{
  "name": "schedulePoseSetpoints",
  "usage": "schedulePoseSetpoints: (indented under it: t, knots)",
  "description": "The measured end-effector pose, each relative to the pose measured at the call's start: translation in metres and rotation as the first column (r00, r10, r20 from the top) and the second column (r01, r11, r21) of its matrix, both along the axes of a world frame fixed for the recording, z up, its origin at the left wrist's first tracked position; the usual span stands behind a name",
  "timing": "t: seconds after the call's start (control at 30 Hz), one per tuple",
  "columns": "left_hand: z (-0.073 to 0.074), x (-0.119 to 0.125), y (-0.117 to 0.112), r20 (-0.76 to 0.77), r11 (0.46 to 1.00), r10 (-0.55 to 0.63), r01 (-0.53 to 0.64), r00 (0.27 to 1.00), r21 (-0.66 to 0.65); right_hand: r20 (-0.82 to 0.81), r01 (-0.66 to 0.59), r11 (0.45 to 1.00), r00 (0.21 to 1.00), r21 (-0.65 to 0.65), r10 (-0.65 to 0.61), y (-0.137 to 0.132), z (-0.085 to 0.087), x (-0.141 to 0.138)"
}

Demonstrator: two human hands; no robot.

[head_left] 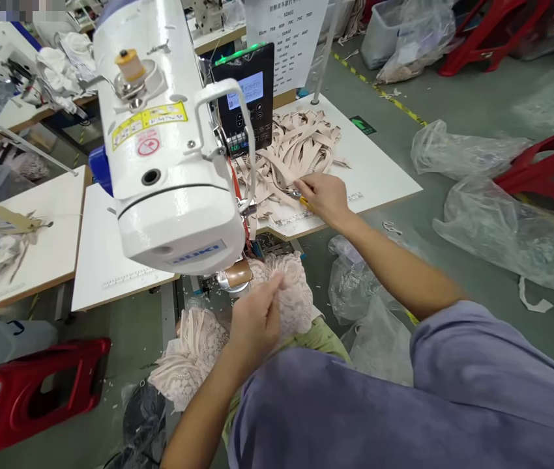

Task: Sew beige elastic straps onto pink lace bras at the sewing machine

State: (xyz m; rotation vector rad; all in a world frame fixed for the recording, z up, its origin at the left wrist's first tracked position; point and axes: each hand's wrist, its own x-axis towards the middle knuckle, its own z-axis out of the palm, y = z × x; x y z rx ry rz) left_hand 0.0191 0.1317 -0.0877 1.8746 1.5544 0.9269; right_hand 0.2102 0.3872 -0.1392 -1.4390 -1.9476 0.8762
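My left hand (pixel 256 318) is closed, with thumb and forefinger pinched on a pale pink lace bra piece (pixel 297 296) in front of the sewing machine (pixel 174 143). More of the same lace fabric (pixel 189 358) hangs to the left of that wrist. Over the white table my right hand (pixel 326 197) has its fingers closed on small thread snips (pixel 303 200); a metal blade and a yellow handle show, while the rest is hidden by the fingers. Beside them lies a heap of beige fabric strips (pixel 309 140).
A control panel (pixel 252 98) and a printed sheet (pixel 284 39) stand behind the machine. The white table (pixel 379 172) ends at the right. Plastic bags (pixel 511 228) and red stools (pixel 472 39) are on the floor. Another red stool (pixel 37 391) stands at the lower left.
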Motion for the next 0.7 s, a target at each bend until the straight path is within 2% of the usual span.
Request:
schedulePoseSetpoints:
  t: [0.07, 0.1, 0.13, 0.17, 0.2, 0.27, 0.33, 0.4, 0.5, 0.6, 0.7]
  knots:
    - [0.000, -0.012, 0.002, -0.141, 0.989, 0.138, -0.129, 0.980, 0.072, -0.029, 0.145, 0.981, 0.989, 0.131, -0.142, -0.005, 0.008, 0.006]
    - [-0.001, -0.018, 0.002, -0.217, 0.974, 0.223, -0.209, 0.950, 0.083, -0.118, 0.199, 0.973, 0.975, 0.114, -0.186, -0.008, 0.013, 0.009]
    - [-0.001, -0.023, 0.002, -0.293, 0.955, 0.297, -0.286, 0.909, 0.081, -0.241, 0.197, 0.980, 0.952, 0.015, -0.188, -0.012, 0.019, 0.011]
    - [-0.002, -0.027, 0.001, -0.361, 0.934, 0.351, -0.349, 0.864, 0.072, -0.394, 0.124, 0.982, 0.903, -0.141, -0.171, -0.018, 0.025, 0.012]
    - [-0.001, -0.030, 0.001, -0.411, 0.920, 0.376, -0.388, 0.830, 0.058, -0.542, -0.005, 0.954, 0.824, -0.299, -0.166, -0.026, 0.031, 0.012]
    - [0.001, -0.035, 0.000, -0.434, 0.915, 0.370, -0.404, 0.821, 0.017, -0.733, -0.312, 0.816, 0.654, -0.487, -0.187, -0.047, 0.037, 0.006]
    - [0.002, -0.041, -0.002, -0.359, 0.924, 0.342, -0.380, 0.868, -0.038, -0.800, -0.498, 0.692, 0.567, -0.523, -0.196, -0.074, 0.037, -0.006]
    - [0.001, -0.050, -0.004, -0.252, 0.933, 0.308, -0.343, 0.917, -0.106, -0.812, -0.570, 0.641, 0.564, -0.514, -0.149, -0.099, 0.034, -0.021]
    - [-0.004, -0.065, -0.006, -0.153, 0.946, 0.230, -0.258, 0.961, -0.197, -0.781, -0.580, 0.660, 0.624, -0.478, -0.017, -0.119, 0.028, -0.041]
    - [-0.009, -0.073, -0.006, -0.087, 0.953, 0.194, -0.208, 0.977, -0.219, -0.731, -0.582, 0.687, 0.674, -0.434, 0.109, -0.116, 0.026, -0.056]
    - [-0.006, -0.067, -0.007, -0.020, 0.941, 0.243, -0.241, 0.970, -0.239, -0.673, -0.580, 0.712, 0.710, -0.396, 0.205, -0.105, 0.026, -0.068]
